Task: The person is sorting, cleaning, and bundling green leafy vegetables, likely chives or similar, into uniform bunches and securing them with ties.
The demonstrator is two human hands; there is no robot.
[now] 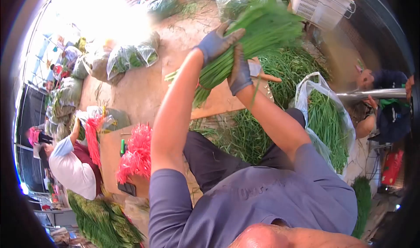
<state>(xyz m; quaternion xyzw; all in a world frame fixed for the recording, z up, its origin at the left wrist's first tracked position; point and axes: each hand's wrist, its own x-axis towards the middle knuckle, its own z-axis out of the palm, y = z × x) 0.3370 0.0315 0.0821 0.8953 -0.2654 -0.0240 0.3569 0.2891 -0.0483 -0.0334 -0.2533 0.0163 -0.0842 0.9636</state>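
Observation:
My gloved left hand [217, 43] and my gloved right hand [240, 71] hold a thick bundle of garlic chives [258, 33] between them, raised over a wooden board [210, 108]. The left is wrapped over the upper side and the right grips from below. The leafy end, blurred by motion, points to the upper right; the pale stem ends point to the lower left. A bit of red shows around the stems. Close beside my right hand lies a blade with a wooden handle [269, 77].
Loose greens [245, 134] lie around my legs. At right stands an open plastic bag of greens [326, 125]. Pink ties [135, 154] lie on a board at left, beside another person [76, 167]. A white crate [321, 5] sits at the back. More people's hands show at far right.

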